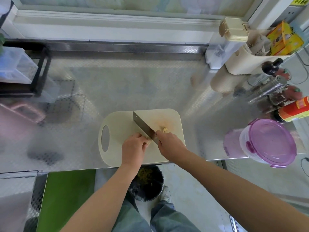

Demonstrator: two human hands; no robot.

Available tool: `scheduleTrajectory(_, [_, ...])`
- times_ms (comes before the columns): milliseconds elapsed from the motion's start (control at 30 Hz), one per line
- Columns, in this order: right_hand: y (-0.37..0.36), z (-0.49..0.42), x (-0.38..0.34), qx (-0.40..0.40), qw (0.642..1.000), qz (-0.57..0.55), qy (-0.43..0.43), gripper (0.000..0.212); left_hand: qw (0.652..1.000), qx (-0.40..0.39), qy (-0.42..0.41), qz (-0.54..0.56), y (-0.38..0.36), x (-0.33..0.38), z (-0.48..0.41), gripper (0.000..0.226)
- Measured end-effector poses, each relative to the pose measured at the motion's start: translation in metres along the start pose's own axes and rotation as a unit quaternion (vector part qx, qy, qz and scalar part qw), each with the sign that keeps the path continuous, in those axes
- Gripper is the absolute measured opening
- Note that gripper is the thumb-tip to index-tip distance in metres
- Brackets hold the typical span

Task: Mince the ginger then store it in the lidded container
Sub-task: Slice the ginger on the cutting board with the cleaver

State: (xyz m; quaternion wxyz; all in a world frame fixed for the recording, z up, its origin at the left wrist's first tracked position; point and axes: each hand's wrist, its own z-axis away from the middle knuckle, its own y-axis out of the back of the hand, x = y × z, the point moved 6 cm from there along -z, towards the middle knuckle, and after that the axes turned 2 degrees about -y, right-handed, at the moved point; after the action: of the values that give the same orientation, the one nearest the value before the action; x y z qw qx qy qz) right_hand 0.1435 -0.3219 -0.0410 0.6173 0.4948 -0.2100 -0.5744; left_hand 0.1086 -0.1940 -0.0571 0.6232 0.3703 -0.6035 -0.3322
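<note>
A cream cutting board (120, 124) lies near the counter's front edge. My left hand (133, 146) holds a piece of ginger (148, 139) down on it with curled fingers. My right hand (168, 143) grips the handle of a cleaver (143, 126), whose blade stands right against the ginger. A few cut ginger bits (165, 130) lie just right of the blade. The clear container with a purple lid (269, 143) stands closed at the counter's right front edge.
Sauce bottles, a shaker and jars (280, 96) crowd the right side, with a cream holder (250, 59) behind. A black rack (33, 71) and a pink item (21, 114) sit left. A bin (147, 183) stands below the counter's front edge.
</note>
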Motion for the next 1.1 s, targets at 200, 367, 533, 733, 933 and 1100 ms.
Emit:
scheduleTrajectory(200, [-0.012, -0.005, -0.005, 0.004, 0.999, -0.040, -0.024, 0.006, 1.000, 0.006, 0.002, 0.004, -0.001, -0.004, 0.002, 0.011])
scheduleTrajectory(367, [0.005, -0.011, 0.021, 0.065, 0.985, -0.124, -0.098, 0.002, 0.997, -0.003, 0.065, 0.050, -0.003, -0.011, 0.002, 0.014])
scheduleTrajectory(533, [0.014, 0.001, 0.042, 0.085, 0.955, -0.243, -0.150, 0.010, 0.989, -0.021, 0.140, 0.038, 0.000, -0.019, 0.008, 0.021])
scheduleTrajectory(733, [-0.002, 0.013, 0.019, 0.041, 0.955, -0.277, -0.095, 0.013, 0.979, -0.040, 0.192, 0.058, -0.004, -0.021, 0.017, 0.026])
scheduleTrajectory(933, [-0.007, 0.014, 0.003, 0.038, 0.958, -0.272, -0.087, 0.012, 0.961, -0.033, 0.241, 0.130, -0.003, -0.018, 0.018, 0.023])
scheduleTrajectory(1100, [-0.004, 0.003, -0.008, 0.027, 0.958, -0.270, -0.092, 0.011, 0.939, -0.061, 0.288, 0.180, -0.011, -0.024, 0.015, 0.022])
